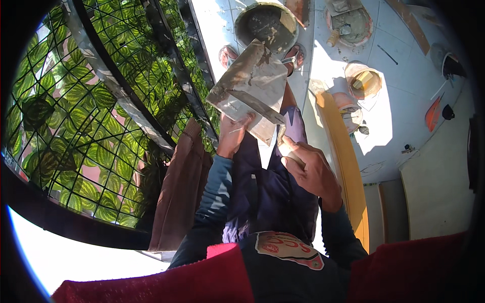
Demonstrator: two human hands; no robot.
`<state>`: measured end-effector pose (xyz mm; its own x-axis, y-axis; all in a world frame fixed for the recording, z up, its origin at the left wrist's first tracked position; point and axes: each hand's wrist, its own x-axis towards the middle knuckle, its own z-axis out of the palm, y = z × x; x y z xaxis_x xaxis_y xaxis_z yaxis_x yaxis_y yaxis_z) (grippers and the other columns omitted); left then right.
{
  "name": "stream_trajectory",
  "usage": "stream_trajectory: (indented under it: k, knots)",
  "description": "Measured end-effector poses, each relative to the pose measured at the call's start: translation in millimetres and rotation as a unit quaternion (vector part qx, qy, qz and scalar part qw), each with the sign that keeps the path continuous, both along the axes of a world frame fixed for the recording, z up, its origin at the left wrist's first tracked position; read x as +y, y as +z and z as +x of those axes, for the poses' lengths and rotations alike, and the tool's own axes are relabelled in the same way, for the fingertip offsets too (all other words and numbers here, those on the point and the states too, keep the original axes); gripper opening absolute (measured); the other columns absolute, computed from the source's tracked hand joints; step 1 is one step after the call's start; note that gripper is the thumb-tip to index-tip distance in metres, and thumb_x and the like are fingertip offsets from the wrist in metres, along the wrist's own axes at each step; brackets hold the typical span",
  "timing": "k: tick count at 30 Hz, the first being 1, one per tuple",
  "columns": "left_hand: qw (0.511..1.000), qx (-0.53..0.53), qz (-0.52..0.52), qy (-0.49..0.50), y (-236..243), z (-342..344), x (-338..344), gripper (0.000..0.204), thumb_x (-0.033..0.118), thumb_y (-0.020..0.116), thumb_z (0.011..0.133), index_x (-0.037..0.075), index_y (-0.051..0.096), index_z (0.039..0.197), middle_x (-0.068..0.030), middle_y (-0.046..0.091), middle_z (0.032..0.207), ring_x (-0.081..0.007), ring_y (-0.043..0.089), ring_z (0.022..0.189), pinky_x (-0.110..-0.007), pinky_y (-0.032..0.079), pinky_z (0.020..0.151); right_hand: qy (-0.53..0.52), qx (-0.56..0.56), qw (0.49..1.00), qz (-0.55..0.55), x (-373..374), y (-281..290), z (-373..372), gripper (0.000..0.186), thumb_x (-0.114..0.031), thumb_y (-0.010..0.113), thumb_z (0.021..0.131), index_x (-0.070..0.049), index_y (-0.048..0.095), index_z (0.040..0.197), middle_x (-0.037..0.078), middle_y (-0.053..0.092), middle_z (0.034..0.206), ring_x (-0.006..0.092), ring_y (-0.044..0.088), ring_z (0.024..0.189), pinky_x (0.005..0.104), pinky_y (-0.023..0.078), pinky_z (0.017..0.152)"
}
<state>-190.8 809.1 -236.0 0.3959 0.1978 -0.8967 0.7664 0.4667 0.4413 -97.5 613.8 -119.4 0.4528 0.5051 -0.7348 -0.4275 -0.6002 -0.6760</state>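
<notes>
Floor (404, 108) is pale tile with thin joint lines, and hard sunlight throws a super bright patch (381, 139) on the right side. Left is all black wire mesh (76, 136) in chunky dark bars, big stripy green leaves (103, 96) behind it. There's also a long yellowish wooden board (348, 166), plus a pale wall-like panel (439, 187) lower right.

We have a trowel (257, 107) over a flat board (260, 76) before us, a bucket (290, 21) just beyond our feet (293, 59), a metal grille (107, 80) to our left, and, to our right, a plank (343, 156) with a smaller bucket (354, 71) past it and a basin (370, 31) farther ahead.
</notes>
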Motion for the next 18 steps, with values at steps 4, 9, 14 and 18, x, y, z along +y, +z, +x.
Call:
stream_trajectory:
  k: [4, 9, 14, 18]
  knots:
    - [0.987, -0.047, 0.089, -0.124, 1, 13, -2, 0.019, 0.001, 0.057, 0.084, -0.002, 0.06, 0.103, -0.0056, 0.064, 0.096, -0.0139, 0.06, 0.086, -0.029, 0.049, 0.073, 0.019, -0.024, 1.0, 0.004, -1, 16, -1, 0.042, -0.001, 0.061, 0.081, 0.007, 0.053, 0.122, 0.018, 0.054, 0.074, 0.033, 0.055, 0.063, 0.0409, 0.044, 0.062]
    - [0.968, -0.069, 0.051, -0.235, 11, 12, -4, 0.025, -0.002, 0.049, 0.081, -0.003, 0.058, 0.103, -0.0057, 0.063, 0.095, -0.0152, 0.058, 0.084, -0.029, 0.047, 0.073, -0.005, -0.037, 0.999, -0.003, 2, 17, 2, 0.042, -0.002, 0.06, 0.082, 0.009, 0.052, 0.121, 0.019, 0.054, 0.076, 0.0345, 0.056, 0.068, 0.0414, 0.045, 0.065]
    - [0.968, -0.056, -0.003, -0.244, 36, 28, -18, 0.034, -0.005, 0.048, 0.078, -0.001, 0.056, 0.11, -0.0055, 0.061, 0.097, -0.0151, 0.058, 0.089, -0.029, 0.048, 0.081, -0.037, -0.071, 0.996, -0.031, 4, -3, 1, 0.043, -0.005, 0.059, 0.083, 0.01, 0.05, 0.122, 0.023, 0.056, 0.078, 0.0383, 0.056, 0.071, 0.0439, 0.044, 0.069]
    - [0.988, 0.014, -0.04, -0.147, 29, 10, -17, 0.031, -0.003, 0.05, 0.084, -0.002, 0.054, 0.115, -0.0072, 0.061, 0.105, -0.0163, 0.058, 0.095, -0.031, 0.047, 0.085, -0.005, -0.05, 0.998, -0.03, -6, 26, 8, 0.043, -0.004, 0.06, 0.083, 0.008, 0.05, 0.124, 0.023, 0.057, 0.08, 0.0382, 0.058, 0.072, 0.0432, 0.046, 0.067]
